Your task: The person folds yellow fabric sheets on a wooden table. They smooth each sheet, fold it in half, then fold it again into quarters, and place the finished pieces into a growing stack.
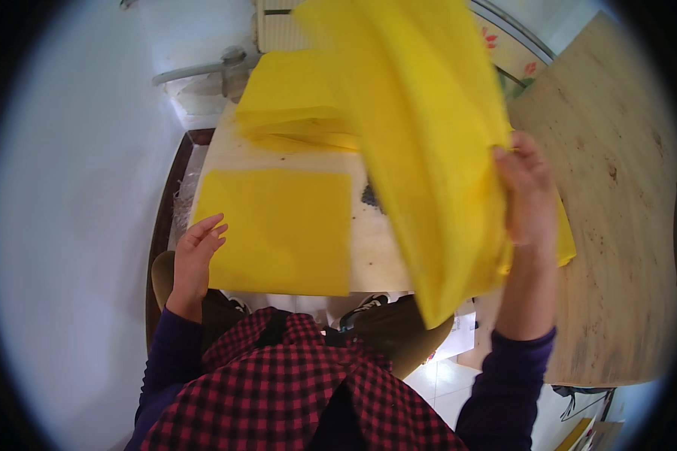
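Note:
My right hand (528,188) pinches the edge of a large yellow fabric sheet (429,135), raised above the table and slightly blurred. The sheet hangs in long folds, its lower corner dropping past the table's front edge. By the left edge of a flat yellow fabric piece (282,233) is my left hand (197,252), fingers bent and apart, with nothing held. That piece lies squarely on the table in front of me. Behind it sits a pile of folded yellow fabric (293,98), partly covered by the raised sheet.
The pale wooden table (380,263) has a small dark object (370,197) on it, half hidden by the raised sheet. More yellow fabric (564,240) shows beyond my right wrist. A brown wooden board (609,203) spans the right side. A white wall (75,225) stands at left.

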A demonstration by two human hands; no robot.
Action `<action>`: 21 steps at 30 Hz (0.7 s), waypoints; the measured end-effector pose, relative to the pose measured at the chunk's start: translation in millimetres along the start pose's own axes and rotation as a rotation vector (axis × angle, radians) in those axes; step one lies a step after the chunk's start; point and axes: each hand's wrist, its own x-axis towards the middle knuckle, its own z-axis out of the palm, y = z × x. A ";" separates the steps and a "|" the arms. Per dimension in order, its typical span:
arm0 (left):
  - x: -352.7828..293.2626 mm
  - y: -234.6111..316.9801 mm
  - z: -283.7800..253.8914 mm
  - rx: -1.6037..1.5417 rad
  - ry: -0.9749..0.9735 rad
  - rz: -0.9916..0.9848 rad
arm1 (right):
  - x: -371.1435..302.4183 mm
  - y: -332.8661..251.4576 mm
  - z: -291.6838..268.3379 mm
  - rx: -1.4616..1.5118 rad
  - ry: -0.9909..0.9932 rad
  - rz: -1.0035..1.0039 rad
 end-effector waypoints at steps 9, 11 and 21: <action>-12.2 -5.0 -70.2 -0.063 0.189 0.075 | -24.2 211.7 101.4 0.039 -0.181 0.560; -13.6 -8.9 -76.2 0.009 0.204 0.091 | -31.5 254.1 106.2 -0.391 -0.223 0.510; 57.1 -19.4 18.2 0.666 -0.289 0.661 | -45.2 291.2 100.1 -0.568 -0.207 0.358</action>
